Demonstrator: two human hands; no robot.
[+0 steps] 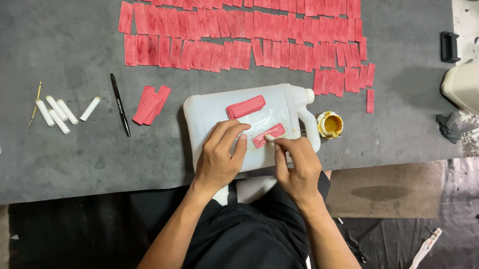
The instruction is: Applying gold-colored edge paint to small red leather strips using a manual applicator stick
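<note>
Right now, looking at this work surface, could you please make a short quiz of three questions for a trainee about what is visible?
1. True or false: the red strip under the hands lies on a white plastic jug laid on its side.
2. What stands just right of the jug?
A. a small open pot of yellow paste
B. a glass of water
C. a roll of tape
3. Which hand holds the small white tool against the strip?

Key
1. True.
2. A.
3. The right hand; the left hand rests on the jug, fingertips near the strip's end.
</note>
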